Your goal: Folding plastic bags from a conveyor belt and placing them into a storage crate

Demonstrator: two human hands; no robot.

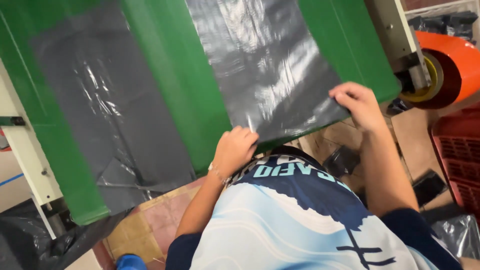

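Note:
A grey plastic bag sheet (270,65) lies on the green conveyor belt (175,75), its near edge hanging over the belt's end. My left hand (235,147) pinches the sheet's near left corner. At the near right corner, my right hand (357,105) grips the same edge. A second grey plastic sheet (100,115) lies on the belt farther left, wrinkled at its near end, and no hand touches it.
An orange roll (450,65) sits on a machine shaft at the right, with a red plastic crate (457,160) below it. Black plastic bags (30,235) pile at the lower left by a white machine frame (27,150). Tiled floor (145,225) shows beneath.

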